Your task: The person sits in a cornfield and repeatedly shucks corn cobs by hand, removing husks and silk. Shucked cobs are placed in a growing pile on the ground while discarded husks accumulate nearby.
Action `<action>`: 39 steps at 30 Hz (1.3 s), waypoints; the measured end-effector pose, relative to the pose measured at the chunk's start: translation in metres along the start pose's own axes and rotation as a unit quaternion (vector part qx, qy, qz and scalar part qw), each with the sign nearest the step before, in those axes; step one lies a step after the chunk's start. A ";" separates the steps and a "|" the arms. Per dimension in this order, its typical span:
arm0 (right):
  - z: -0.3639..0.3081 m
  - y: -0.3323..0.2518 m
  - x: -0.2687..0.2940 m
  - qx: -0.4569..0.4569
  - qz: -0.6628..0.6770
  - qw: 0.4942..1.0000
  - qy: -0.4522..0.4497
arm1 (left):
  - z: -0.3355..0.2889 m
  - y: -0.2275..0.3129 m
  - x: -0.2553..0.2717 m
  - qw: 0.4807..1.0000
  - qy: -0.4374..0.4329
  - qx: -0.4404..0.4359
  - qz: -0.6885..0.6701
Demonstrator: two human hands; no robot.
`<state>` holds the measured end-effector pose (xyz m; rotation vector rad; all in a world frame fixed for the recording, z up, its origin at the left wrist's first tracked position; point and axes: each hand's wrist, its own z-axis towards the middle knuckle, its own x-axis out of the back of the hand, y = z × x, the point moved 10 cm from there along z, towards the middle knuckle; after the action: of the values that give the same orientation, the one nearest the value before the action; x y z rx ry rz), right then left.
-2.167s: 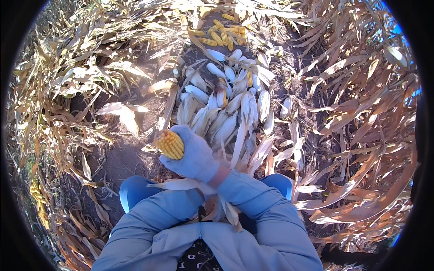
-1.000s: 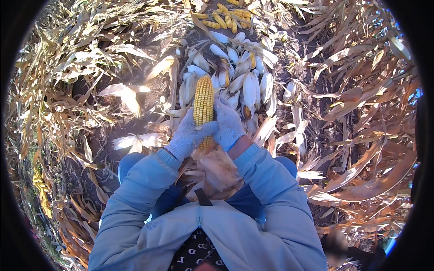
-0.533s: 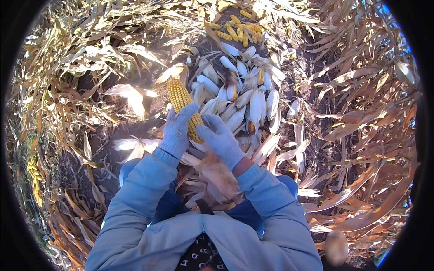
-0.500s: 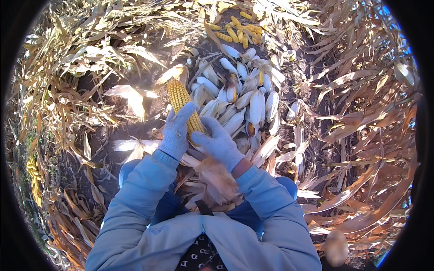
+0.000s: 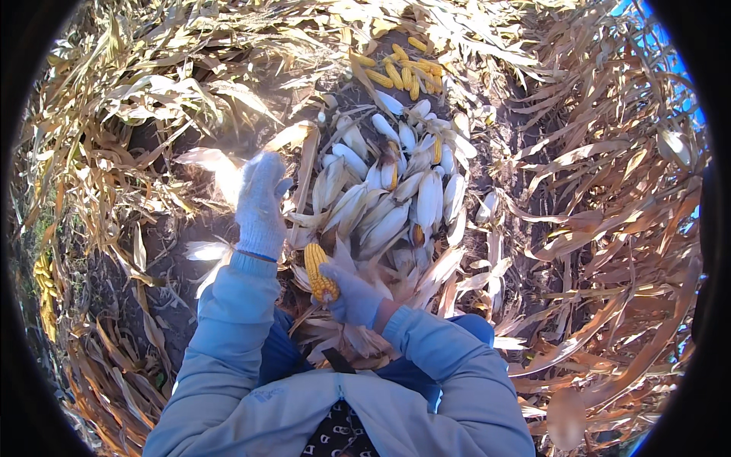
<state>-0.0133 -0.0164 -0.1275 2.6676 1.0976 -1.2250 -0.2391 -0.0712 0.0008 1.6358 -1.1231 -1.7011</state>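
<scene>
My right hand [image 5: 356, 295], in a pale blue glove, grips a husked yellow corn cob [image 5: 320, 271] by its lower end, close to my lap. My left hand [image 5: 263, 194], also gloved, is lifted to the left of the cob with its fingers stretched out and nothing in it. Just ahead of both hands lies a pile of unhusked corn ears [image 5: 388, 190] in pale husks. Farther off sits a small heap of husked yellow cobs [image 5: 403, 72]. Torn dry husks [image 5: 354, 343] lie between my knees.
Dry corn stalks and leaves [image 5: 609, 198] cover the dark soil on all sides. A few more yellow cobs [image 5: 42, 282] lie at the far left edge. Bare earth [image 5: 164, 251] shows beside my left arm.
Both hands held the cob upright before. My left hand has let go and moved up and left; my right hand has brought the cob down toward my lap.
</scene>
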 end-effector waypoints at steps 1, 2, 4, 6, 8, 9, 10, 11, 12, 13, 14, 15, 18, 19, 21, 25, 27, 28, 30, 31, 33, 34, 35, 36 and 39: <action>-0.011 0.007 0.002 -0.014 -0.003 0.999 0.047 | 0.001 -0.005 0.003 0.999 0.000 0.030 -0.020; -0.006 -0.003 0.007 0.026 0.011 0.998 0.059 | 0.002 -0.012 0.004 0.997 -0.001 0.060 -0.040; -0.007 -0.040 0.010 0.102 0.050 0.990 0.082 | -0.001 -0.011 -0.003 0.996 0.001 0.076 -0.055; -0.005 -0.103 0.019 0.225 0.089 0.970 0.024 | -0.003 -0.013 -0.007 0.994 -0.013 0.084 -0.064; -0.070 -0.195 0.003 0.435 0.000 0.895 0.098 | 0.001 -0.012 -0.007 0.994 -0.044 0.080 -0.064; -0.098 -0.222 -0.003 0.522 -0.028 0.843 0.126 | -0.001 -0.013 -0.007 0.993 -0.044 0.094 -0.060; -0.111 -0.233 -0.006 0.538 -0.059 0.831 0.129 | -0.004 -0.013 -0.011 0.991 -0.046 0.110 -0.057; -0.122 -0.241 -0.008 0.553 -0.090 0.818 0.132 | -0.007 -0.013 -0.015 0.989 -0.048 0.126 -0.055; -0.130 -0.245 -0.009 0.566 -0.121 0.804 0.136 | -0.008 -0.011 -0.017 0.988 -0.053 0.132 -0.058; -0.119 -0.245 0.010 0.547 -0.120 0.815 0.146 | -0.011 -0.012 -0.021 0.987 -0.058 0.140 -0.060; -0.103 -0.238 0.030 0.505 -0.097 0.843 0.159 | -0.013 -0.013 -0.025 0.985 -0.064 0.148 -0.063; -0.085 -0.225 0.044 0.458 -0.073 0.870 0.170 | -0.015 -0.012 -0.028 0.985 -0.071 0.147 -0.059; -0.041 -0.180 0.079 0.350 -0.043 0.915 0.194 | -0.018 -0.010 -0.041 0.984 -0.097 0.145 -0.046; -0.027 -0.162 0.090 0.317 -0.061 0.920 0.220 | -0.019 -0.012 -0.042 0.983 -0.106 0.143 -0.041; -0.006 -0.129 0.110 0.253 -0.104 0.923 0.270 | -0.019 -0.011 -0.042 0.982 -0.108 0.149 -0.032; 0.044 -0.081 0.187 0.189 -0.163 0.937 0.246 | -0.017 -0.010 -0.039 0.981 -0.121 0.147 -0.034; 0.050 -0.092 0.222 0.275 -0.425 0.836 0.213 | -0.020 -0.011 -0.047 0.979 -0.127 0.154 -0.036; 0.040 -0.098 0.217 0.340 -0.691 0.593 0.237 | -0.021 -0.013 -0.049 0.978 -0.135 0.156 -0.038; 0.035 -0.111 0.222 0.344 -0.751 0.484 0.289 | -0.022 -0.009 -0.044 0.978 -0.141 0.149 -0.042; 0.038 -0.119 0.237 0.292 -0.717 0.545 0.322 | -0.024 -0.005 -0.043 0.979 -0.134 0.148 -0.047; 0.042 -0.126 0.288 0.256 -0.537 0.716 0.365 | -0.030 0.000 -0.054 0.978 -0.131 0.151 -0.062; 0.047 -0.128 0.307 0.286 -0.376 0.801 0.369 | -0.031 -0.001 -0.056 0.977 -0.131 0.159 -0.057; 0.045 -0.139 0.311 0.293 -0.439 0.762 0.376 | -0.031 -0.003 -0.056 0.976 -0.130 0.166 -0.052; 0.048 -0.144 0.323 0.305 -0.380 0.779 0.394 | -0.030 -0.006 -0.060 0.974 -0.134 0.174 -0.048; 0.059 -0.153 0.342 0.320 -0.195 0.826 0.422 | -0.030 -0.017 -0.060 0.972 -0.102 0.207 -0.041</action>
<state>0.0096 0.2854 -0.3558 3.8394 1.5919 -0.3651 -0.1988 -0.0190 0.0211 1.7999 -1.6187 -1.8072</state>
